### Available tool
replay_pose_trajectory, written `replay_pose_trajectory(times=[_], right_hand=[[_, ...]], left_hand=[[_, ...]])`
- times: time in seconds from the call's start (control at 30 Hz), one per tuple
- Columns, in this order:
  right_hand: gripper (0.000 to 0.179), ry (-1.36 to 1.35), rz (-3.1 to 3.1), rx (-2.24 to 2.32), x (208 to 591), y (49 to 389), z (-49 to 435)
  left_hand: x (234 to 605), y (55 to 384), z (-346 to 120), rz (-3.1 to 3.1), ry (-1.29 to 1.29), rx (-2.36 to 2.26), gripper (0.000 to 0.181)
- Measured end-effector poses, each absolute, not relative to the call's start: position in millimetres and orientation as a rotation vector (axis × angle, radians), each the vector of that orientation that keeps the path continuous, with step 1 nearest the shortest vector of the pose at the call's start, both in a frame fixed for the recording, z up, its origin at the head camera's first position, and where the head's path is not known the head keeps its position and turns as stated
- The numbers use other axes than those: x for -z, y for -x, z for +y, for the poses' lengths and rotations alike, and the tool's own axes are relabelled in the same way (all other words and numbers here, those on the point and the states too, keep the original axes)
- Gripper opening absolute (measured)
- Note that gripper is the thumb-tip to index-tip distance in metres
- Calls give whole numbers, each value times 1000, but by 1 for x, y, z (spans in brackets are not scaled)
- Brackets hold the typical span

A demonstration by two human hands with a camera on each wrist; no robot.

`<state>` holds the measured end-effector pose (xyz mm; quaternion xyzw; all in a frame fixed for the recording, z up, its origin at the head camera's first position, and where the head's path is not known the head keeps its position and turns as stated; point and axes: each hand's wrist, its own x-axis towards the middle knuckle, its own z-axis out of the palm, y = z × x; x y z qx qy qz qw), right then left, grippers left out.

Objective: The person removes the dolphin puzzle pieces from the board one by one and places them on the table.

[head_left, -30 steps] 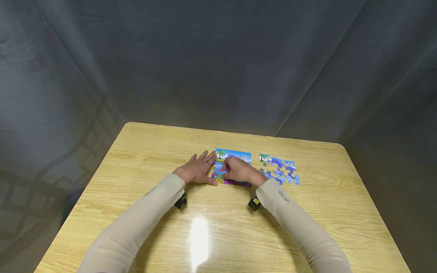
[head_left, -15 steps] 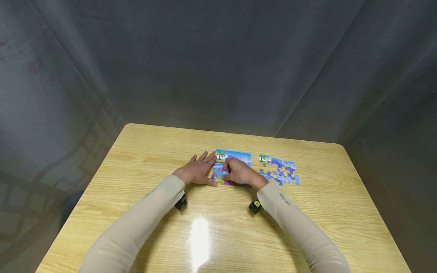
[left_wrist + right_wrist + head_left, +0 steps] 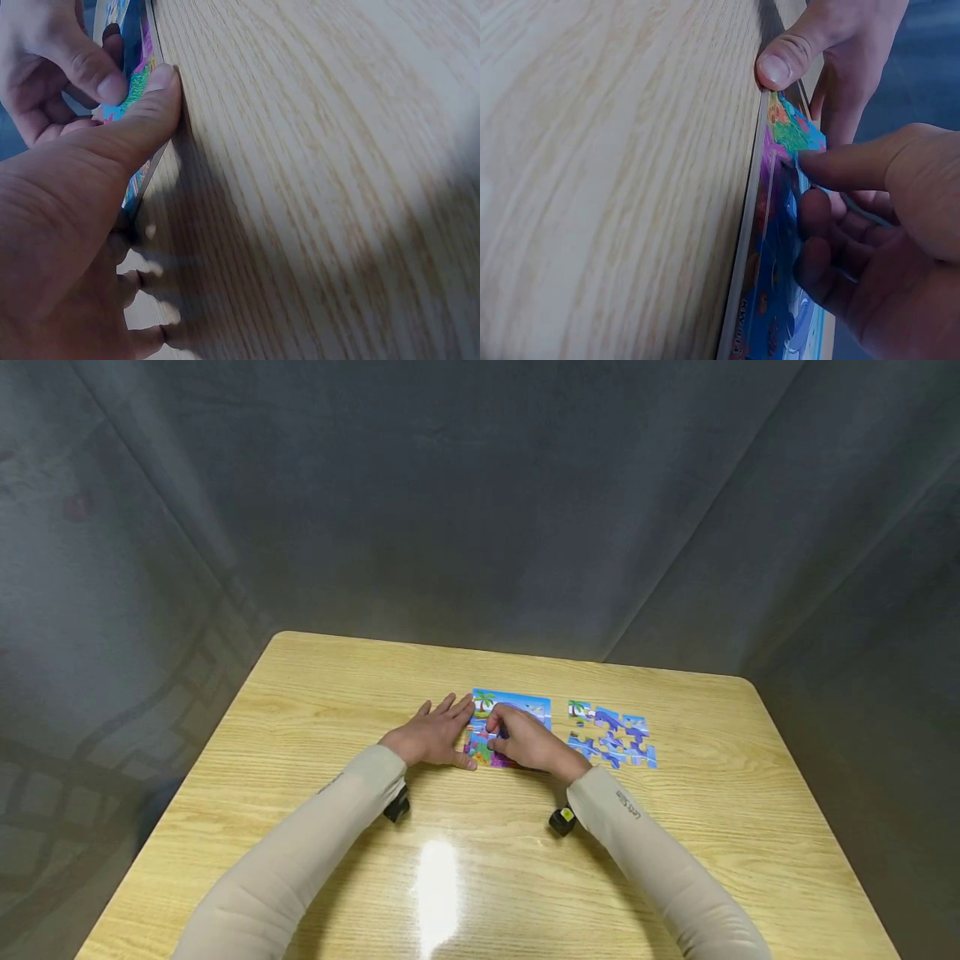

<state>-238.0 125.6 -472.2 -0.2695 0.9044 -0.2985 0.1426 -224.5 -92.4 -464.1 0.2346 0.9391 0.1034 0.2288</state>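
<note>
Right hand (image 3: 528, 743) over puzzle (image 3: 482, 713) — blue, palm-printed

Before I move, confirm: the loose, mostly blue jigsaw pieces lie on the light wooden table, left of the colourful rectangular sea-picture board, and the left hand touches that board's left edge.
One side is wrong: the head view shows the loose, mostly blue jigsaw pieces right of the colourful rectangular sea-picture board. The rest stands.

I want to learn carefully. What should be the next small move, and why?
Perhaps the right hand should press gently on the green patch of the puzzle board: its thumb is right by it, and the left hand braces the board's edge. Any pinched piece is hidden.
</note>
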Motion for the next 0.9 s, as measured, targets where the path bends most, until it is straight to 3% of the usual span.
replay_pose_trajectory(times=[0.17,0.9], right_hand=[[8,739,2530,987,470,237,129],[9,667,2407,1103,463,242,139]], left_hand=[[465,226,-92,2584,-645,-278,113],[465,225,-91,2593,-643,-286,112]])
